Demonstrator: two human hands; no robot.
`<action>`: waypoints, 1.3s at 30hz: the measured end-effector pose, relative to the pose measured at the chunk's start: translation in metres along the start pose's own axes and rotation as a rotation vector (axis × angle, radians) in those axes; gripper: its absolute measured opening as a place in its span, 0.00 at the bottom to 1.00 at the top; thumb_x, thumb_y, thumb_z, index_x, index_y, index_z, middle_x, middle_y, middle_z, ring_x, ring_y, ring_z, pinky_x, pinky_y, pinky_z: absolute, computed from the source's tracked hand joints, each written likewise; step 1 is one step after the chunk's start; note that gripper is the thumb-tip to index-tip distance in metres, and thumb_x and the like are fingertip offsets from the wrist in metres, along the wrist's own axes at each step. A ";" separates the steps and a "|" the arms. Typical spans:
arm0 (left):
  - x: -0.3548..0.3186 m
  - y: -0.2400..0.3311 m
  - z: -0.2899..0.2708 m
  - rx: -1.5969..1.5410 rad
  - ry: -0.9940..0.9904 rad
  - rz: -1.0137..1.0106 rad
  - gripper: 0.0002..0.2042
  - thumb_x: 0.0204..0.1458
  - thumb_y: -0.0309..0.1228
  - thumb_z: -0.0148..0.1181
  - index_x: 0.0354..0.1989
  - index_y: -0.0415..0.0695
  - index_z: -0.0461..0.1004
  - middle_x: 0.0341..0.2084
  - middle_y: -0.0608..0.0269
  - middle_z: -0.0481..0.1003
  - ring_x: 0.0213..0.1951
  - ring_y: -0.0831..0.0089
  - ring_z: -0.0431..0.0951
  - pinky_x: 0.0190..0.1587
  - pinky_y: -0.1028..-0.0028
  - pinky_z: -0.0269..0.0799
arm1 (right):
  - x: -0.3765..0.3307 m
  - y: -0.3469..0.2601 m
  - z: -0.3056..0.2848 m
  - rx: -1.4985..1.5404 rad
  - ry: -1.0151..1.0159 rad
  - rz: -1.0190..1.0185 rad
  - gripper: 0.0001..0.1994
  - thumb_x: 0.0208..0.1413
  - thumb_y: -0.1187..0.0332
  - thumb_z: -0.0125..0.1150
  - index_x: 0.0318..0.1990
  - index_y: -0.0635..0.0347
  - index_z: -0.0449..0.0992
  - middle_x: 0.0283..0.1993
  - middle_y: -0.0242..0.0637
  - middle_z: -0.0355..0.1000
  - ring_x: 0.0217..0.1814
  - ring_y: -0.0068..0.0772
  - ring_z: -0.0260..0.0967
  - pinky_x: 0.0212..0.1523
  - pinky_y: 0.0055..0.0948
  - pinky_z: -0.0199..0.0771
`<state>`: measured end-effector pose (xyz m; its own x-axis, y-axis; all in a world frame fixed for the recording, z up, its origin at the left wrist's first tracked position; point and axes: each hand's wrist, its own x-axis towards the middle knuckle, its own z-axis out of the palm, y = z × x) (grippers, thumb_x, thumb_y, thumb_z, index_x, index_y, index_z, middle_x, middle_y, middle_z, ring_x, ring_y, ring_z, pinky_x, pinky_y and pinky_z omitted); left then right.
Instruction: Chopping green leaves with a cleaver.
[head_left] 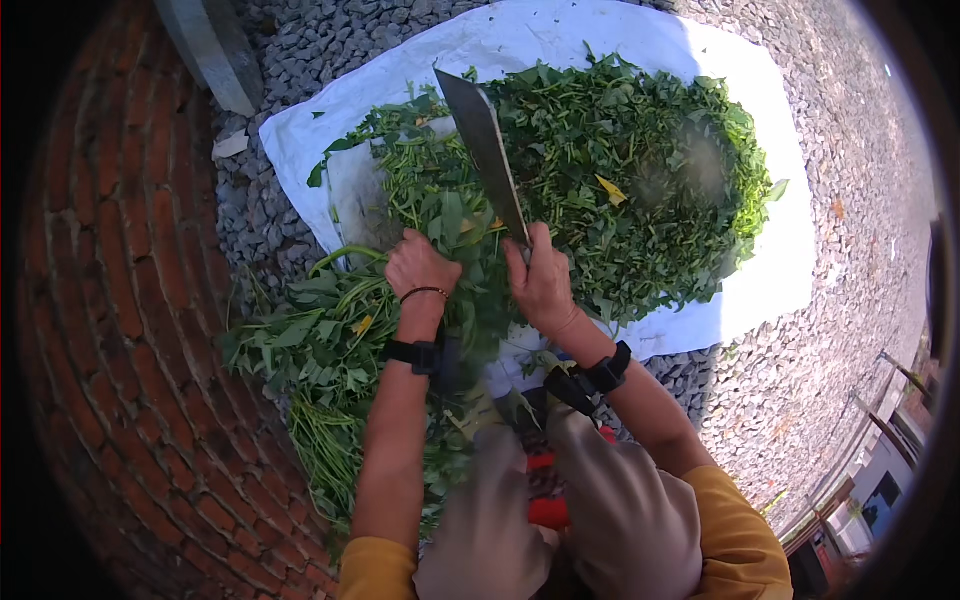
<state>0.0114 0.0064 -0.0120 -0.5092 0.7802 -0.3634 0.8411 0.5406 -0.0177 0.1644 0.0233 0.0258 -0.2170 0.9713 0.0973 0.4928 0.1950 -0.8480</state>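
Note:
My right hand (543, 285) is closed round the handle of a machete (484, 145), whose broad dark blade points up and away, tilted left, above the greens. To its left, my left hand (420, 268) is a fist on a bunch of leafy green stems (455, 225); its fingertips are mostly hidden. Beyond that fist a pale flat slab (357, 190) shows, partly covered by cut stems. A wide heap of chopped greens (625, 185) lies on a white sheet (785, 215). Long uncut leafy stems (325, 330) are piled left of my left forearm.
A red brick wall (130, 260) rises along the left side. Grey gravel (330, 45) surrounds the sheet, and a concrete post (213, 55) stands at the far left. My knees (625, 510) are bent close behind my hands. Sunlight falls on the right side.

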 end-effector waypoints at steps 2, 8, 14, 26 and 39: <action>-0.002 0.001 -0.001 0.007 -0.049 -0.030 0.19 0.29 0.33 0.66 0.30 0.39 0.68 0.26 0.50 0.76 0.33 0.56 0.79 0.36 0.66 0.76 | -0.012 0.016 0.011 -0.234 -0.212 0.129 0.09 0.56 0.69 0.54 0.38 0.62 0.61 0.20 0.50 0.68 0.23 0.60 0.66 0.23 0.43 0.65; 0.000 0.003 0.002 0.003 -0.028 -0.021 0.17 0.29 0.33 0.66 0.28 0.39 0.68 0.26 0.51 0.77 0.32 0.58 0.80 0.35 0.69 0.76 | 0.009 0.011 -0.012 -0.122 -0.214 0.183 0.11 0.57 0.67 0.53 0.37 0.62 0.60 0.21 0.53 0.68 0.25 0.60 0.67 0.24 0.47 0.65; 0.000 0.000 0.007 0.001 -0.066 -0.028 0.16 0.30 0.32 0.64 0.28 0.39 0.69 0.27 0.51 0.77 0.32 0.59 0.80 0.36 0.70 0.76 | -0.011 -0.004 0.002 0.052 -0.102 0.120 0.11 0.57 0.66 0.53 0.36 0.62 0.59 0.21 0.54 0.68 0.25 0.60 0.68 0.24 0.49 0.65; 0.005 -0.004 0.010 -0.037 -0.138 -0.045 0.17 0.30 0.32 0.64 0.31 0.39 0.72 0.29 0.51 0.77 0.35 0.60 0.79 0.38 0.69 0.75 | 0.000 -0.023 -0.017 0.213 -0.065 0.069 0.12 0.56 0.67 0.55 0.36 0.63 0.59 0.20 0.53 0.68 0.24 0.59 0.68 0.22 0.47 0.64; 0.003 -0.017 -0.010 0.025 -0.143 0.046 0.19 0.29 0.34 0.65 0.33 0.38 0.73 0.29 0.53 0.75 0.35 0.60 0.78 0.37 0.70 0.74 | -0.035 0.034 0.001 -0.155 -0.273 0.220 0.12 0.58 0.63 0.51 0.38 0.64 0.61 0.21 0.55 0.69 0.24 0.64 0.66 0.25 0.51 0.65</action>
<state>-0.0060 0.0027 -0.0038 -0.4401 0.7503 -0.4933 0.8681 0.4959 -0.0202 0.1882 -0.0046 -0.0069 -0.2979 0.9244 -0.2381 0.6696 0.0246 -0.7423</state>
